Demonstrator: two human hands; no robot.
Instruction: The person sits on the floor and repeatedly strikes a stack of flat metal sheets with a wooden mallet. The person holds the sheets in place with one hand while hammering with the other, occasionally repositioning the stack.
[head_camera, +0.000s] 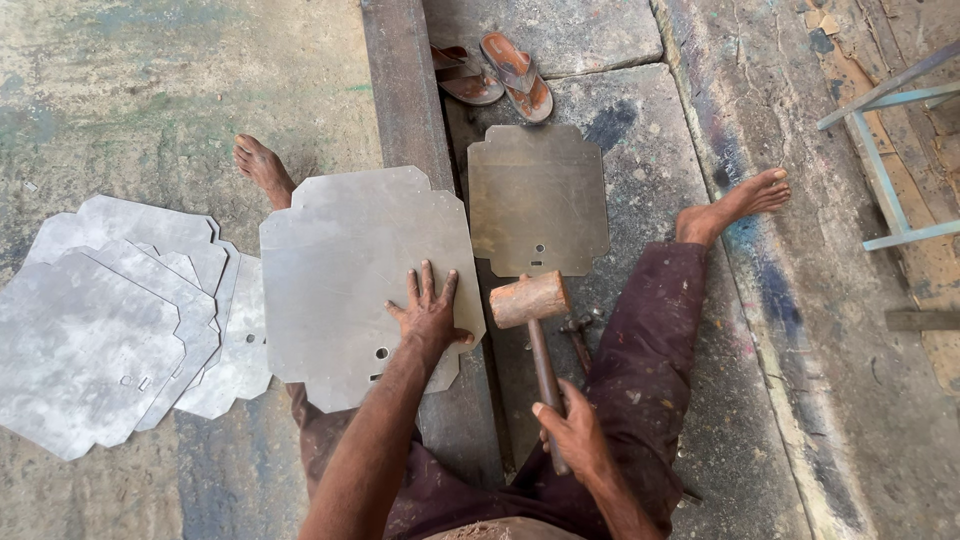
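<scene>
We take the long steel bar (405, 110) on the floor as our landmark. The metal sheet (350, 270) lies flat across this bar, mostly on its left side, with its near edge over our lap. Our left hand (428, 312) presses flat on the sheet, near the right edge, fingers spread open. Our right hand (572, 432) is to the right of the bar, fingers wrapped around the handle of the wooden mallet (530, 300), whose head hangs just beside the sheet's right edge.

We judge the sheet thin, stiff and rather light, but smooth, so it can slide on the bar; its cut edges and notched corners look sharp. It seems better to hold it with a flat palm, or by a straight edge.

A second sheet (538, 200) lies right of the bar, and a stack of sheets (110, 320) lies far to its left.
</scene>
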